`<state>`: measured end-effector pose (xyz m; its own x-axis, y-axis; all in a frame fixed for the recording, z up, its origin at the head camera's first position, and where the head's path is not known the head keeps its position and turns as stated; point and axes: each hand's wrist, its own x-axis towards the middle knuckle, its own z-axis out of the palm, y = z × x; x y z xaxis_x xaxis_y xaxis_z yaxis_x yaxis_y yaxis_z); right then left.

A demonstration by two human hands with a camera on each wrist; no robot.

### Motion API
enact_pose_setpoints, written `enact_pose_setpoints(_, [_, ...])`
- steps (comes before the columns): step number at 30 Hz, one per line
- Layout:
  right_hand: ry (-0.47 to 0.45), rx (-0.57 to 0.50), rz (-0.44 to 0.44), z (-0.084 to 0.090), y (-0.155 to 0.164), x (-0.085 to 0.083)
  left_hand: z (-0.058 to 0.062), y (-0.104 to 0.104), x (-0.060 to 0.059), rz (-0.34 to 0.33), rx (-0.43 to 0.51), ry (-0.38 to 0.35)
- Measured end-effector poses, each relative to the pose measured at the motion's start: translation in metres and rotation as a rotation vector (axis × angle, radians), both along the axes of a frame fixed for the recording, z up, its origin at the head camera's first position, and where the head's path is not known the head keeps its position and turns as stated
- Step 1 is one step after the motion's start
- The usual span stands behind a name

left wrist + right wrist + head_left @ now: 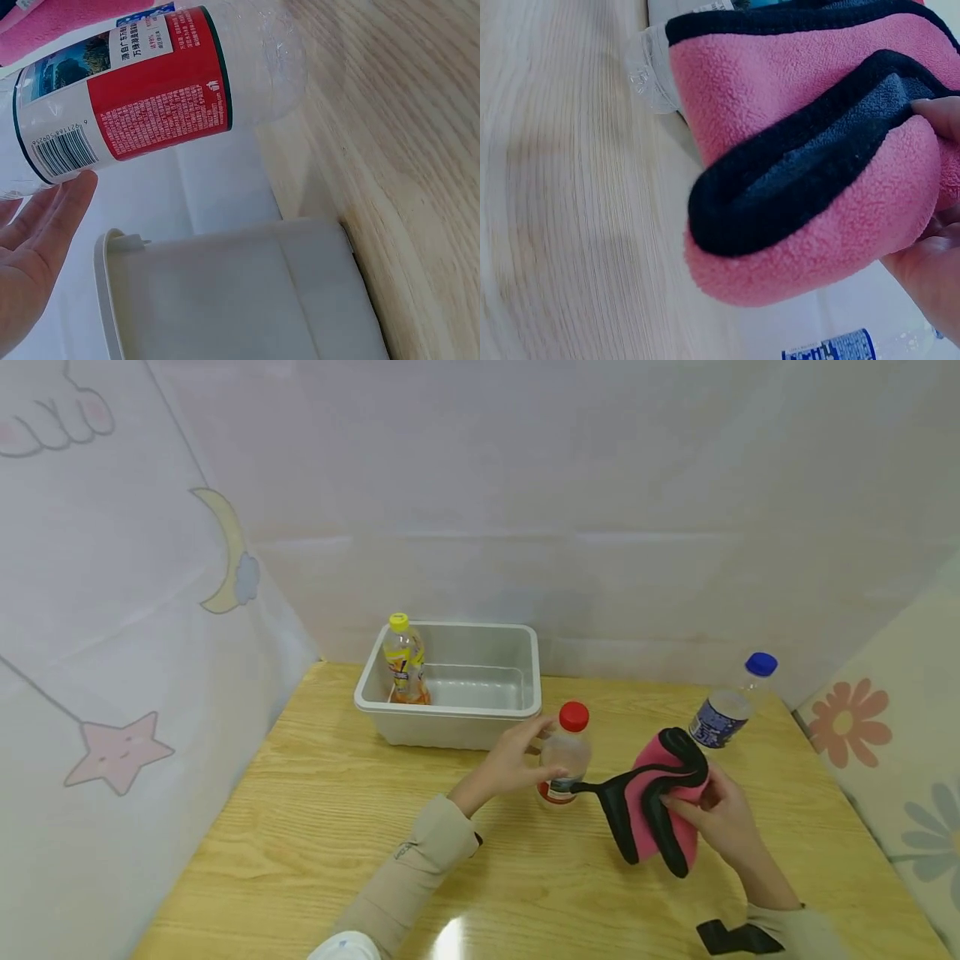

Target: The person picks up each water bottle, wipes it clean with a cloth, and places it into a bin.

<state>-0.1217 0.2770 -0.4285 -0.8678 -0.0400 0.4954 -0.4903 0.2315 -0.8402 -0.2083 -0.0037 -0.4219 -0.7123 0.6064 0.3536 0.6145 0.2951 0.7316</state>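
Note:
A clear bottle with a red cap and red label stands upright on the wooden table. My left hand reaches it from the left. Its fingers look fairly straight, with a fingertip against the label and the thumb on the near side. My right hand pinches a folded pink fleece cloth with black trim and holds it above the table, just right of the bottle.
A white plastic bin stands behind the hands, with a yellow-capped bottle upright in its left corner. A blue-capped bottle stands at the back right. Pale printed curtains close in the table on three sides.

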Motion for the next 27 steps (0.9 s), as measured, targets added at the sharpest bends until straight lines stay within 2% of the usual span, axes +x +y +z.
enact_pose_setpoints(8, [0.023, 0.013, 0.100, -0.003, -0.009, -0.006, -0.003, -0.014, 0.011, -0.010, 0.007, 0.029])
enact_pose_setpoints(12, [0.056, 0.011, 0.147, -0.006, -0.013, -0.011, -0.005, -0.018, 0.013, 0.000, 0.024, 0.010])
enact_pose_setpoints(22, [0.062, 0.169, 0.123, -0.006, -0.025, -0.017, -0.014, -0.021, 0.016, 0.023, 0.044, -0.042])
enact_pose_setpoints(27, [0.083, 0.281, 0.098, 0.006, -0.035, -0.014, -0.017, -0.023, 0.017, 0.036, 0.041, -0.040])
